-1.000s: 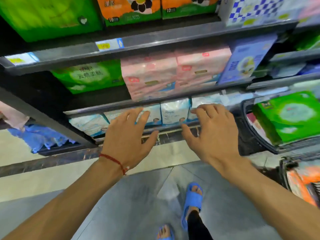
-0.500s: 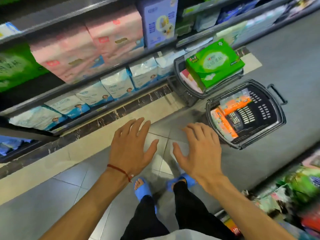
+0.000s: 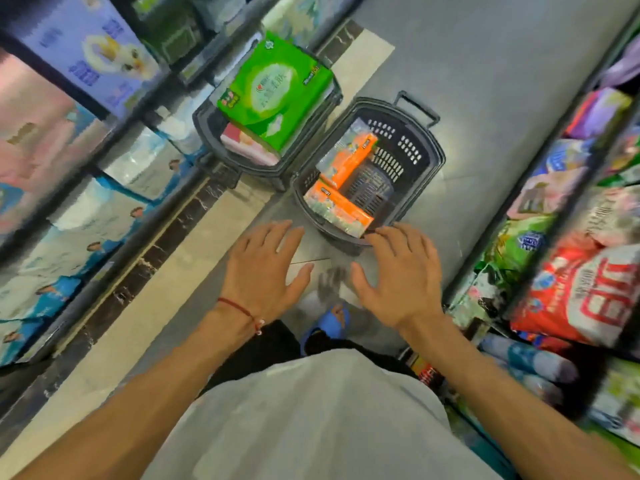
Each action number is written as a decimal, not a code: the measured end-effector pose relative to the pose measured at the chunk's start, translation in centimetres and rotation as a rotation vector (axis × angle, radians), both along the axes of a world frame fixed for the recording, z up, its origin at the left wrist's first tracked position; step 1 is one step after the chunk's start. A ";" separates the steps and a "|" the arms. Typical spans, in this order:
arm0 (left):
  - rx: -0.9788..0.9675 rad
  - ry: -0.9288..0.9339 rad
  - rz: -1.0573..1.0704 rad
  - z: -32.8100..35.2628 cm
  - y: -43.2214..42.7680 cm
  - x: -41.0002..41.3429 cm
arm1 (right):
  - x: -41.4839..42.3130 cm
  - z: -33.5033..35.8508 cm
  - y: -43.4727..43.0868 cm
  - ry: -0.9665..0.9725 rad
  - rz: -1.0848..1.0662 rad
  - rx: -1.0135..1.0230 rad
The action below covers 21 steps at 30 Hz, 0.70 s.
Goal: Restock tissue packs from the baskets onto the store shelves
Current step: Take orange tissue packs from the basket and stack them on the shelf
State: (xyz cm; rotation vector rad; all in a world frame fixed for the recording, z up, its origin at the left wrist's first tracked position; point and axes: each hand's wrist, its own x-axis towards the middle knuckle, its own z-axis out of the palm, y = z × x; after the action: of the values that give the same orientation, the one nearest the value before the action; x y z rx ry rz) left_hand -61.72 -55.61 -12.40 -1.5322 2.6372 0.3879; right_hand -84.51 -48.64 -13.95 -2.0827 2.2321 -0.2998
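Two dark plastic baskets stand on the grey floor. The nearer basket (image 3: pixel 420 161) holds two orange tissue packs (image 3: pixel 349 166). The farther basket (image 3: pixel 207 124) carries a large green tissue pack (image 3: pixel 277 88) on top of a pink pack (image 3: pixel 247 147). My left hand (image 3: pixel 265 268) hovers empty with fingers spread, just short of the nearer basket. My right hand (image 3: pixel 398 275) is also empty and spread, its fingertips over that basket's near rim. The shelves on the left (image 3: pixel 86 188) hold white-and-blue and pink tissue packs.
A second shelf unit (image 3: pixel 571 254) on the right is crowded with colourful bags and rolls, leaving a narrow aisle. A dark marble strip (image 3: pixel 145 261) runs along the foot of the left shelves. My blue sandal (image 3: pixel 329 323) shows below my hands.
My view has swung from the shelf front down and right to the baskets on the floor. Both hands stayed empty and spread and now sit at the nearer basket's rim.
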 end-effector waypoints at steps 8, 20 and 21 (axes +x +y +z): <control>0.044 -0.013 -0.148 -2.5 -6.1 -4.8 | -4.9 -2.0 -1.6 -0.018 -0.179 0.049; 0.129 -0.114 -0.260 -7.3 -20.6 -10.3 | -9.2 -5.5 -15.6 0.019 -0.283 0.245; 0.135 -0.127 -0.268 -7.6 -21.9 -10.5 | -9.6 -5.7 -16.9 0.027 -0.269 0.254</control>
State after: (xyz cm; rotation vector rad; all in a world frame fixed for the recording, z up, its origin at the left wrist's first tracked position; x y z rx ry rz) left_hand -72.22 -77.47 -20.03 -1.1080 2.6087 0.4232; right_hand -94.13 -65.57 -19.69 -1.6753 2.4198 -0.0003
